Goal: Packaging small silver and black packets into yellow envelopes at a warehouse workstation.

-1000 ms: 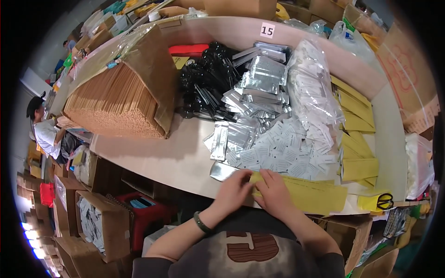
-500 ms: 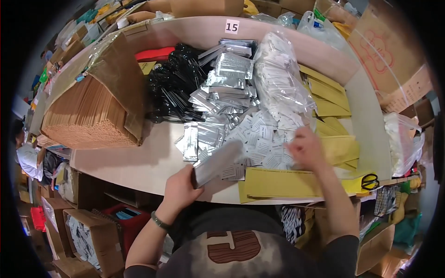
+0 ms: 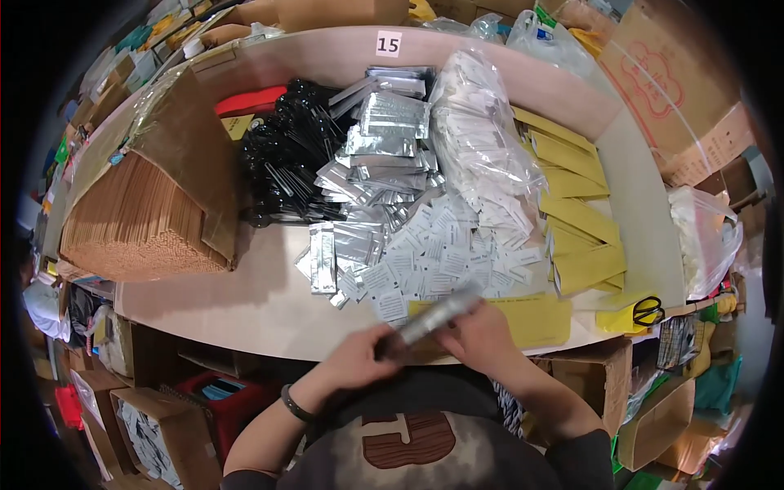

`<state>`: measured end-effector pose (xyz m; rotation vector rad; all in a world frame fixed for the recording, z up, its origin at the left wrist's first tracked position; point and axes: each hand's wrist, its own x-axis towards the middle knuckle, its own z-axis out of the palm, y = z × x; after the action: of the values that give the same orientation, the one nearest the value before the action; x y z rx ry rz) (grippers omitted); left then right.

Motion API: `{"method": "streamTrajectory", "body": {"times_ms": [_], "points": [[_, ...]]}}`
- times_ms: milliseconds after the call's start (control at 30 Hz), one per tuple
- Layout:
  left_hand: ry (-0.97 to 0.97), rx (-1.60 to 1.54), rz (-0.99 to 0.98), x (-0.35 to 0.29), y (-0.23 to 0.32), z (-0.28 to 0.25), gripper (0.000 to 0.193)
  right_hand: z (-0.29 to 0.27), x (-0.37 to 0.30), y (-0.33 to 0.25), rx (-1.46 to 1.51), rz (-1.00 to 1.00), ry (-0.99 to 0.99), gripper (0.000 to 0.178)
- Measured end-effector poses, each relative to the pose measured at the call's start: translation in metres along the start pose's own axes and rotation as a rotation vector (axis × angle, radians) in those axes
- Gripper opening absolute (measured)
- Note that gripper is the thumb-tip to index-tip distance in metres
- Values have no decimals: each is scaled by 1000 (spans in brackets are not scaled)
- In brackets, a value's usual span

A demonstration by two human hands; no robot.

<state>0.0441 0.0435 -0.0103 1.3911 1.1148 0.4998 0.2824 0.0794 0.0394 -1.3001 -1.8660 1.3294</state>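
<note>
Nearest, both hands meet at the surface's [image 3: 245, 302] front edge. The left hand [image 3: 359, 359] has its grip clenched on the lower end of a silver pouch [image 3: 429, 318] — blurred, tilted up to the right. The right hand [image 3: 482, 331] grasps the pouch's upper part, fingers curled round it. The pouch sits just above a yellow envelope [image 3: 531, 318] lying flat at the edge. A dark band [image 3: 294, 404] circles the left wrist.

Just beyond lie scattered white packets [image 3: 441, 253] and loose silver pouches [image 3: 343, 245]. To the right, more yellow envelopes [image 3: 580, 204] fan out — scissors [image 3: 649, 310] lie near the right edge. Farther back, black items [image 3: 282, 171] are heaped beside a clear bag [image 3: 474, 131] of white packets. At far left stands an open carton [image 3: 155, 220] packed with brown sheets.
</note>
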Motion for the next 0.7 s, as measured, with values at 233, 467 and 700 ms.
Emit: {"method": "streamTrajectory", "body": {"times_ms": [233,467,700], "points": [[438,396,-172,3,12,-20,44,17,13,23,-818,98,-31,46],[499,585,-46,-27,-7,-10,52,23,5,15,-817,98,-34,43],[474,671,-55,-41,-9,-10,57,31,5,10,-751,146,-20,38]]}}
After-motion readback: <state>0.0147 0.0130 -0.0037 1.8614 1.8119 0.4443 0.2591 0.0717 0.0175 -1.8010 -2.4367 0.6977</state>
